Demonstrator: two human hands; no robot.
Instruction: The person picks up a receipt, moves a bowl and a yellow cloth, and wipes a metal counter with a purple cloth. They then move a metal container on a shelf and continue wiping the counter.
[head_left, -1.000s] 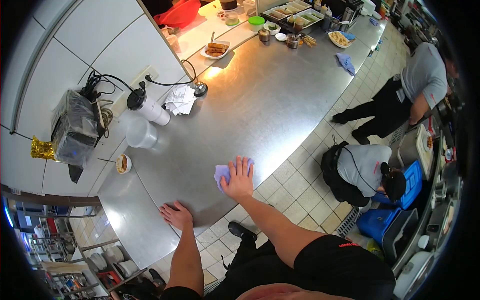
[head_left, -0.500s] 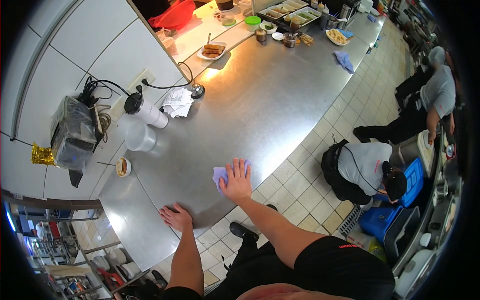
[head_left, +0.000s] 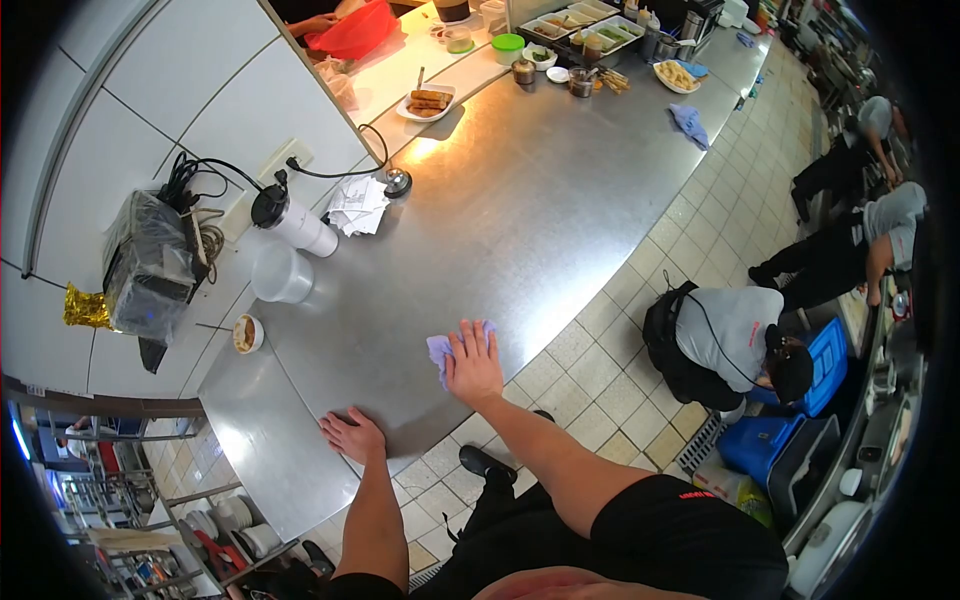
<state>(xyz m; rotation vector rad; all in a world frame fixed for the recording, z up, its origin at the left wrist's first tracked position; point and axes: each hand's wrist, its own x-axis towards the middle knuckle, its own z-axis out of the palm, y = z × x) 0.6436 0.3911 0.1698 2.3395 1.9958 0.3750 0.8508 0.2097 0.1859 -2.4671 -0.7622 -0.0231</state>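
My right hand (head_left: 474, 370) lies flat on a crumpled lilac cloth (head_left: 437, 349) near the counter's front edge. Its fingers are stretched out and pressed down, with cloth showing on both sides of them. My left hand (head_left: 354, 436) rests palm down on the bare steel close to the front edge, fingers spread, holding nothing. Both hands touch the steel counter (head_left: 400, 290) or the cloth on it. Beyond my left hand stands a small white cup (head_left: 248, 334) with brown contents and a thin handle sticking out.
Along the wall are a clear tub (head_left: 282, 273), a white tumbler (head_left: 300, 225), paper slips (head_left: 357, 207) and a bell (head_left: 397, 182). A dish of rolls (head_left: 427, 103) sits under the lamp. On the right, one person (head_left: 730, 340) bends over a blue cooler (head_left: 760, 450); others stand behind.
My right hand has shifted very slightly over the cloth, its fingers closer together. My left hand has stayed put. In the background, the standing people at the right have moved.
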